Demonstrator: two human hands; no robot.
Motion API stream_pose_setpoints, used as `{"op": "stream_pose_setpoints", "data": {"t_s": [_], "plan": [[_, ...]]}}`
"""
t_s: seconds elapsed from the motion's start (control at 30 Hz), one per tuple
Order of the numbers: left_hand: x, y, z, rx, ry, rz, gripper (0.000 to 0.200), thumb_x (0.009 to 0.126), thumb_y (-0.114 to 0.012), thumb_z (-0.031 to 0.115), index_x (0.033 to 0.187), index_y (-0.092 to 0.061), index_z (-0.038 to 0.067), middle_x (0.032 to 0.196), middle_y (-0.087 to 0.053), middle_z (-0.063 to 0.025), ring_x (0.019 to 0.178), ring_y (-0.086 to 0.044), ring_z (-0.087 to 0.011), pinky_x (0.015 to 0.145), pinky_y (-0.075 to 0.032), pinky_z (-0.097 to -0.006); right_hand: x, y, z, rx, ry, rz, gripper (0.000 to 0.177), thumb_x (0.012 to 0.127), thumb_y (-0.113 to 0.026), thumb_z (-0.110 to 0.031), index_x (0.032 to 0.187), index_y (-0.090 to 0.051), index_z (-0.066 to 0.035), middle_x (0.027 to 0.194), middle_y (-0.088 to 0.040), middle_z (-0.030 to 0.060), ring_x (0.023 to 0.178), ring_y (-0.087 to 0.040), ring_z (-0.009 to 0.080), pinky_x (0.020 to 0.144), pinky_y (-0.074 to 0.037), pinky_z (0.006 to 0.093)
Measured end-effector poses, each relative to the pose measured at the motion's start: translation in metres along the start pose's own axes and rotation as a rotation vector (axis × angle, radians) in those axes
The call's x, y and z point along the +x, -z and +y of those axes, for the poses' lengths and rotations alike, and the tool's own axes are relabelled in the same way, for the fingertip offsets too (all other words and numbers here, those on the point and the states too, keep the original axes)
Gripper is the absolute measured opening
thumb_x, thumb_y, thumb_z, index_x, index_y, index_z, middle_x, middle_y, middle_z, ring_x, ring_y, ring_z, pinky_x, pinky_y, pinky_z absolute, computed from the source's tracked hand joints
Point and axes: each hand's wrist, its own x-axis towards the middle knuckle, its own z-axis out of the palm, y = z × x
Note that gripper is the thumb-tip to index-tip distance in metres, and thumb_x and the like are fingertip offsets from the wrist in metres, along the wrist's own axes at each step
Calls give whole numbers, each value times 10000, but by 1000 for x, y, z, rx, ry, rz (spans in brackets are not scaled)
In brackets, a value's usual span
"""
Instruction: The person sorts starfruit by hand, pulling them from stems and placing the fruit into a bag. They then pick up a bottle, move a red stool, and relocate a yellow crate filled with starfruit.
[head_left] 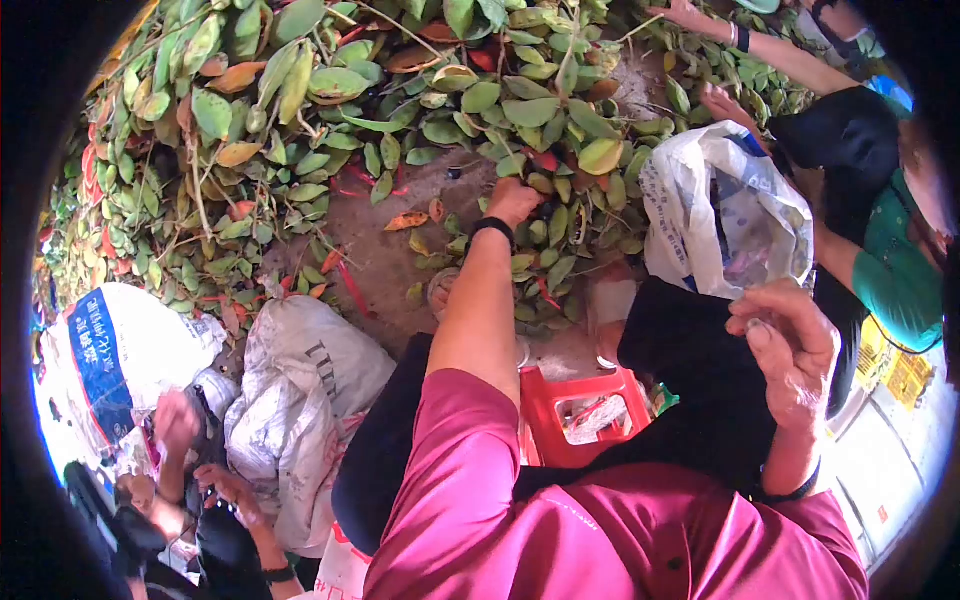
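My left hand [513,203], with a dark band at the wrist, reaches forward into a heap of leafy cuttings [535,112]. Its fingers are curled down among the oval green leaves, and the leaves hide what they grip. My right hand [790,345] is raised on the right, above my dark-clad leg and near a white plastic sack [680,205]. Its fingers bend towards the thumb, and whatever is in them is too small to make out. Reddish and yellow leaves are mixed into the heap.
A red plastic stool [582,452] is between my legs. White woven sacks [290,410] and a blue-and-white sack [120,350] stand on the left, beside another person's hands [225,483]. A person in a green sleeve [895,260] sits on the right; another's arm [785,62] reaches in above.
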Motion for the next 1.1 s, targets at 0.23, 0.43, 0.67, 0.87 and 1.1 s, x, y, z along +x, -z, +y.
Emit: {"op": "stream_pose_setpoints", "data": {"t_s": [0.23,0.43,0.67,0.87,1.1], "plan": [[-3,18,-60,-854,39,-265,269,800,-629,41,1065,-671,28,1078,-689,-98,874,-665,-240,713,-523,-338,-1,4,2,30,43,-11,221,877,-654,-6,1097,-657,15,969,-668,100,854,-641,157,769,-502,269],[-35,29,-52,-1117,42,-316,264,871,-622,202,1065,-663,27,1043,-691,-111,875,-678,-279,708,-566,-392,-2,10,4,48,66,-51,246,852,-669,15,1098,-661,12,973,-673,100,871,-647,163,779,-507,285],[-26,45,-53,-1003,78,-23,276,921,-682,289,978,-658,20,941,-688,-105,774,-681,-234,616,-587,-364,-4,15,5,67,51,-62,245,844,-670,20,1088,-666,13,983,-679,100,865,-650,173,774,-503,292],[-10,93,-55,-770,-17,421,179,813,-754,43,971,-673,18,806,-632,-54,621,-594,-151,525,-525,-296,-3,18,4,69,48,-58,263,836,-696,-58,1084,-665,23,965,-681,112,844,-654,185,767,-504,302],[30,55,-73,431,-263,885,255,759,-713,94,1002,-685,19,895,-658,-189,859,-632,-331,749,-539,-441,2,15,6,38,85,-40,272,843,-701,-84,1088,-667,30,948,-678,125,805,-650,196,733,-515,312]]}}
